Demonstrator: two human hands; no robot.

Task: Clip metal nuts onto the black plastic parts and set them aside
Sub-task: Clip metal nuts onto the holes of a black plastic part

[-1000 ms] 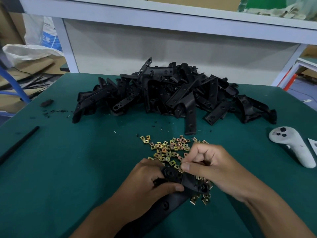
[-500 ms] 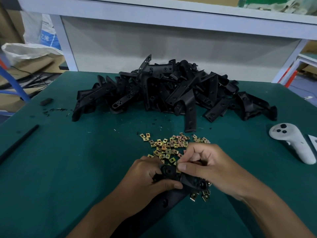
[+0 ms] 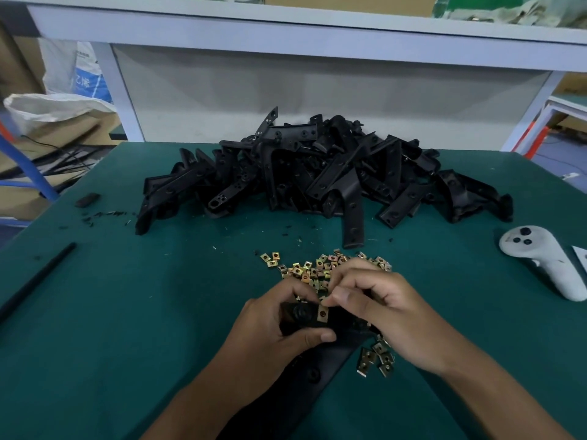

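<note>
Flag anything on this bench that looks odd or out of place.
A white handheld controller lies at the table's right edge, unrelated to the assembly work. Small black shavings are scattered near the far left. Otherwise the black plastic parts pile and clip nuts look normal.

A long black plastic part [image 3: 320,357] lies angled across the green table, a brass-coloured metal nut [image 3: 322,313] clipped over its upper edge. Loose nuts [image 3: 313,268] are scattered just beyond; a heap of black parts [image 3: 317,173] sits farther back.
</note>
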